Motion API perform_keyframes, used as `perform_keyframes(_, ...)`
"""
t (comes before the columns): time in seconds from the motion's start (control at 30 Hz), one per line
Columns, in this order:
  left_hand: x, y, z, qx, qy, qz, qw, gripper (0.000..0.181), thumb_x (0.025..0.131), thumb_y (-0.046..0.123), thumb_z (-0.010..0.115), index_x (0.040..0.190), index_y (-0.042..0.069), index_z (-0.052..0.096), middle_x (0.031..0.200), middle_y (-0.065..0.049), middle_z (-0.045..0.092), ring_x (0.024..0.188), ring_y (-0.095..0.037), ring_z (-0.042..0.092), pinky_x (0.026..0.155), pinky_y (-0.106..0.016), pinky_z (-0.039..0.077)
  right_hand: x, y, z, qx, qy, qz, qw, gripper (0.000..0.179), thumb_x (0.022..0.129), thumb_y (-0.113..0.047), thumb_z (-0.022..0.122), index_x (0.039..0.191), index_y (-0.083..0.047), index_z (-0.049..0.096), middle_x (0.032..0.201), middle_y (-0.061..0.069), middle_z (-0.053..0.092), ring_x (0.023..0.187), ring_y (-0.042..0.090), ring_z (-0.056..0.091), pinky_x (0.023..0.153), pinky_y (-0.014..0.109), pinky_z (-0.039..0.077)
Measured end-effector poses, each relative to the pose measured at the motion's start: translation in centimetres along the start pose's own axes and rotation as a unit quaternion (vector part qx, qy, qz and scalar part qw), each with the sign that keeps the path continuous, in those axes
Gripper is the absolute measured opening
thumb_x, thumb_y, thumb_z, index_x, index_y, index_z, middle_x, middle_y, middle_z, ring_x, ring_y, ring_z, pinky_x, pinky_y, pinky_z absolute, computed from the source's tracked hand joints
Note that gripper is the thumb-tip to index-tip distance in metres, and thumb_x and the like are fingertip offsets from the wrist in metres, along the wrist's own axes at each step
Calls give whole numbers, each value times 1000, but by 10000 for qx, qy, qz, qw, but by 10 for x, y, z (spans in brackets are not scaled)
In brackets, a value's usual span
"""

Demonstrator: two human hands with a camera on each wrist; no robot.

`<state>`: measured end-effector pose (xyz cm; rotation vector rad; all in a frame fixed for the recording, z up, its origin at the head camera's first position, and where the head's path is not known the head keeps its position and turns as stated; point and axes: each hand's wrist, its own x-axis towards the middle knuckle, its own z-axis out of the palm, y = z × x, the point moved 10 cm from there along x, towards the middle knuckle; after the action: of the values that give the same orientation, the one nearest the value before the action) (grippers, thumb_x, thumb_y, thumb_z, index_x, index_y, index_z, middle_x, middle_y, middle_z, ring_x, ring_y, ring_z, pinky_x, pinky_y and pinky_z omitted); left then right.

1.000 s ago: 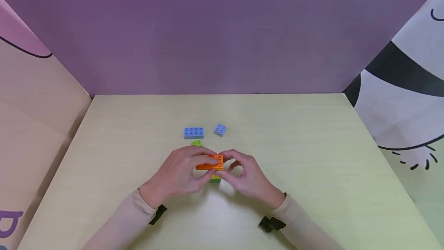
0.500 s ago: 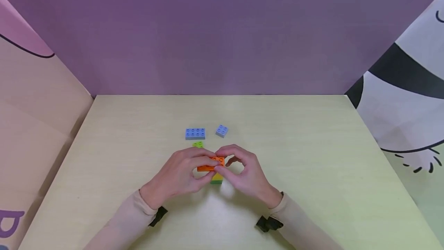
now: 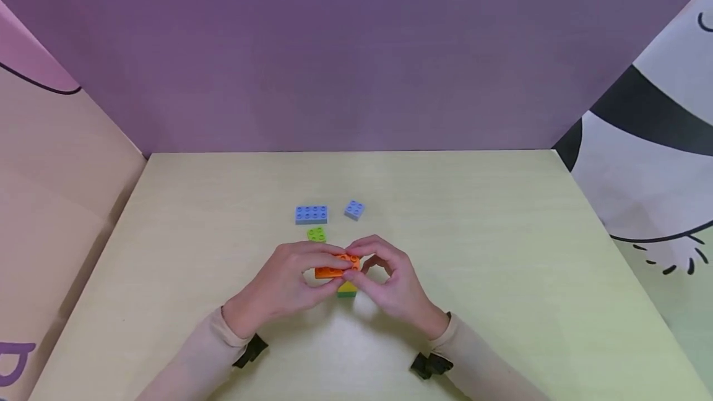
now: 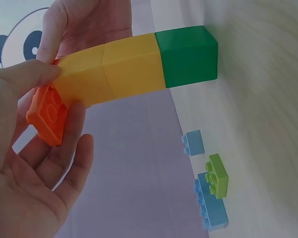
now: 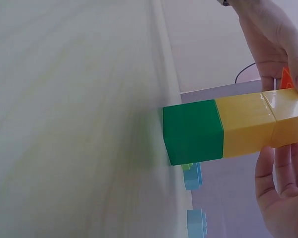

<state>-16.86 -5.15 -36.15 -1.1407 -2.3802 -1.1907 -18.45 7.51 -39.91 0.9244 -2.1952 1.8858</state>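
A stack stands upright on the table: a green brick at the bottom, then two yellow bricks, with an orange brick at the top. The orange piece juts out past the stack toward the left. My left hand pinches the orange brick, its thumb near the seam with the upper yellow brick. From the other side, my right hand grips the top of the stack at the orange brick's right end. Fingers cover much of the orange brick in the head view.
Behind the stack lie a lime green brick, a long blue brick and a small blue brick on the pale table. A purple wall borders the table's far edge.
Both hands stay at the top of the stack. They have shifted slightly toward the near edge, and more of the lime green brick shows. The orange brick looks slightly more tilted.
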Motion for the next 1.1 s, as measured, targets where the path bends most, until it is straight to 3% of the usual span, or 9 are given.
perform_keyframes(0.27, -2, -12, 0, 117, -202, -734, 9970, 42, 83, 30, 81, 121, 23, 67, 112, 13, 71, 95, -1, 66, 81, -22, 55, 2, 0, 1, -60, -110, 195, 9997, 29, 84, 2, 75, 111, -8, 68, 107, 10, 68, 99, 15, 62, 70, 31, 57)
perform_keyframes(0.57, -12, -21, 1, 1143, -486, -1127, 9858, 41, 83, 40, 78, 119, 24, 68, 102, 13, 72, 84, -3, 63, 72, -22, 52, 3, -2, -1, -543, -350, 294, 9975, 33, 84, -15, 80, 115, -16, 69, 107, 2, 71, 98, 12, 64, 70, 30, 58)
perform_keyframes(0.9, -12, -22, 4, 1012, -357, -1118, 9879, 37, 83, 37, 79, 116, 24, 69, 101, 14, 72, 87, -2, 65, 75, -24, 54, 6, -14, 0, -1366, -473, -54, 9895, 34, 84, -18, 80, 116, -20, 70, 107, -5, 72, 93, 8, 63, 75, 37, 56)
perform_keyframes(1.1, -15, -27, 7, 724, -452, -1303, 9878, 37, 84, 36, 79, 118, 26, 68, 103, 16, 71, 90, -1, 65, 78, -28, 55, 4, -13, 0, -1520, -590, 126, 9865, 34, 85, -23, 80, 117, -22, 68, 108, -7, 70, 93, 7, 61, 77, 38, 56)
